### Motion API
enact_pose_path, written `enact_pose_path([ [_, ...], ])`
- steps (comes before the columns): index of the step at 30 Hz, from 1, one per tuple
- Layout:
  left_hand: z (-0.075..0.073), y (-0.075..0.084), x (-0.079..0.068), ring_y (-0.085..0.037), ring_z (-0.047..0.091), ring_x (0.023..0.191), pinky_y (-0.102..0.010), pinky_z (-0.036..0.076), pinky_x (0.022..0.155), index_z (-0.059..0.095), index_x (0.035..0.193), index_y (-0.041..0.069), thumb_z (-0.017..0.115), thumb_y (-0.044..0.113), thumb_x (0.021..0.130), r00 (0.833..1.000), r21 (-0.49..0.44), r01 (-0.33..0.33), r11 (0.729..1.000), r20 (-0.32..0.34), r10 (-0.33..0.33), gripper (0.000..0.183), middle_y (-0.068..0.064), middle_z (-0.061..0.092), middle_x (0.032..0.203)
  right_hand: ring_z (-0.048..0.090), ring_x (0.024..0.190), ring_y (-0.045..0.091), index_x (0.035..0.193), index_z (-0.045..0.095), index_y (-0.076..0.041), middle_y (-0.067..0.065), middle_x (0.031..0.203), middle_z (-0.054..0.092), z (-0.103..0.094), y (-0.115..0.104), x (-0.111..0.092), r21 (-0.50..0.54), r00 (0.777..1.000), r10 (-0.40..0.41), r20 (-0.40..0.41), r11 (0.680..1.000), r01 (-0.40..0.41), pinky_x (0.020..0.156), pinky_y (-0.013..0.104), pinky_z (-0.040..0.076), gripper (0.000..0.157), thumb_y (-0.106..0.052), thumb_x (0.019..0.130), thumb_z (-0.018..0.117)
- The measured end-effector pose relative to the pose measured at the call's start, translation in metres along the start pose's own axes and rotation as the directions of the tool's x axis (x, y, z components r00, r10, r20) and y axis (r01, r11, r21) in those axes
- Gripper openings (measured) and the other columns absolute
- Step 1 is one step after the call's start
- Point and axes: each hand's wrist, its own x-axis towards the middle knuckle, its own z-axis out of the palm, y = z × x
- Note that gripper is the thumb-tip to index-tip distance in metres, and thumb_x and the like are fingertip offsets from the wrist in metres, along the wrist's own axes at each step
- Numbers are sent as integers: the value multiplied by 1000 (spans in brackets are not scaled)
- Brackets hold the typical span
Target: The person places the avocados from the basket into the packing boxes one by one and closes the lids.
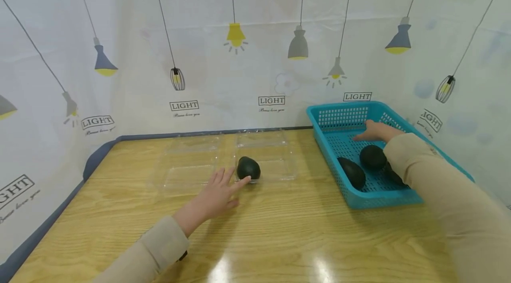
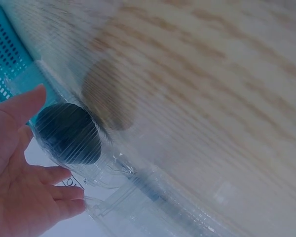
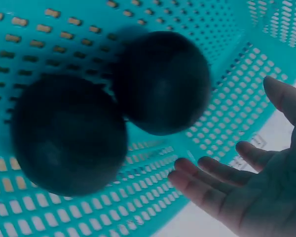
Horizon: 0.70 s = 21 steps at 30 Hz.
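A dark avocado [image 1: 248,167] lies in the left part of the right-hand clear plastic container [image 1: 294,165]. My left hand [image 1: 213,199] is at its near side, fingers spread and thumb right at the fruit; in the left wrist view, the avocado [image 2: 69,134] shows beyond the straight fingers. My right hand [image 1: 377,131] reaches over the blue perforated basket [image 1: 385,199] with nothing in it. Below that hand, several avocados [image 1: 351,173] lie on the basket's floor, one partly hidden by the sleeve. The right wrist view shows two of them [image 3: 69,136] beside my extended fingers [image 3: 202,190].
Another clear plastic container [image 1: 187,176] stands on the left, beside the first, on the wooden table [image 1: 279,229]. Behind the table hangs a white sheet [image 1: 207,43] printed with lamps. The basket stands at the table's right side, near that sheet.
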Motion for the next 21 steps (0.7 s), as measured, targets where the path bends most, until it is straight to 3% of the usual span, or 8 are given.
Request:
enact_pose_path([
  [5,0,0,0,-51,22,129,-58,20,106,32,144,23,59,31,89,1000,10,8,1000,-2,-7,62,-28,20,145,8,125,58,132,-2,25,46,136,0,9,13,2,51,998,25,54,998,-28,104,61,19,86,-29,90,50],
  [10,0,1,0,-51,23,129,-58,21,106,33,143,22,60,31,88,1000,13,6,1000,-8,-6,62,-28,22,145,6,126,58,132,-1,25,46,136,-1,17,21,6,28,993,29,111,999,-32,105,60,18,86,-30,89,50],
  [15,-1,1,-1,-51,23,129,-57,21,106,33,143,22,60,31,88,1000,10,6,1000,-7,-6,62,-29,22,145,20,123,58,132,10,25,46,134,13,27,33,26,-41,992,16,127,999,-11,101,60,27,87,-36,87,53],
  [18,-1,1,-1,-51,23,129,-58,21,106,34,143,22,61,30,88,1000,3,3,1000,-9,-3,61,-29,23,144,32,116,54,132,17,21,44,129,26,35,44,42,-44,992,10,127,999,-5,95,56,36,95,-48,80,59],
  [21,-2,1,-1,-52,24,128,-58,22,105,35,142,21,61,29,88,1000,-3,-4,1000,-15,4,61,-30,24,144,35,114,51,133,16,18,41,127,29,41,48,50,-27,991,18,131,1000,-15,93,55,38,102,-52,76,64],
])
